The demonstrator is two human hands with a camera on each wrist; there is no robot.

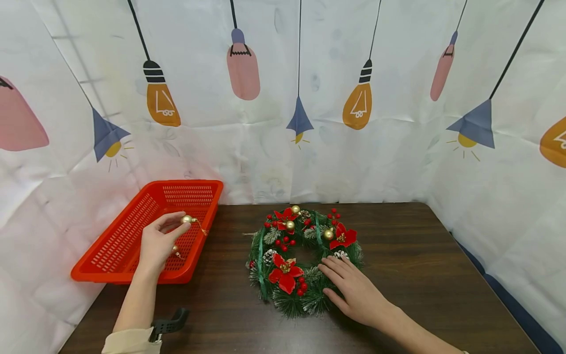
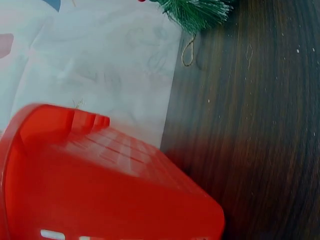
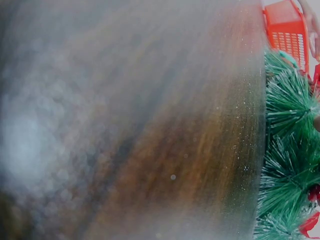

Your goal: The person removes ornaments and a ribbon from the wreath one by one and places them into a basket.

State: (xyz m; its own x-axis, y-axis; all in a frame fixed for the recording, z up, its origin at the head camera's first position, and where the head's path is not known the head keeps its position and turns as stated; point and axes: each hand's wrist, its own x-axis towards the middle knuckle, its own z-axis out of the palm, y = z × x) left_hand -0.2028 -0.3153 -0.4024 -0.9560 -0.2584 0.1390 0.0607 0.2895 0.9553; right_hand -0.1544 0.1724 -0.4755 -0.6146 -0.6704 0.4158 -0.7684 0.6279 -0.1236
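Over the red plastic basket (image 1: 201,250), my left hand (image 1: 159,241) pinches a small gold ball ornament (image 1: 187,219) between thumb and fingertips; a gold string loop dangles from it. Another gold ornament (image 1: 175,249) lies inside the basket, partly behind that hand. On the table is a green wreath (image 1: 287,305) with red poinsettias (image 1: 285,273), red berries, frosted cones and several gold balls (image 1: 328,234). My right hand (image 1: 349,290) rests on its lower right side with the fingers extended. In the left wrist view the basket wall (image 2: 115,200) fills the lower left, and the hand is not seen.
The dark wood table (image 1: 398,246) meets a white curtain (image 1: 265,162) printed with lamps at its back and sides. A black wristband (image 1: 170,323) is on the left wrist. A twine loop (image 2: 188,52) sticks out from the wreath's edge.
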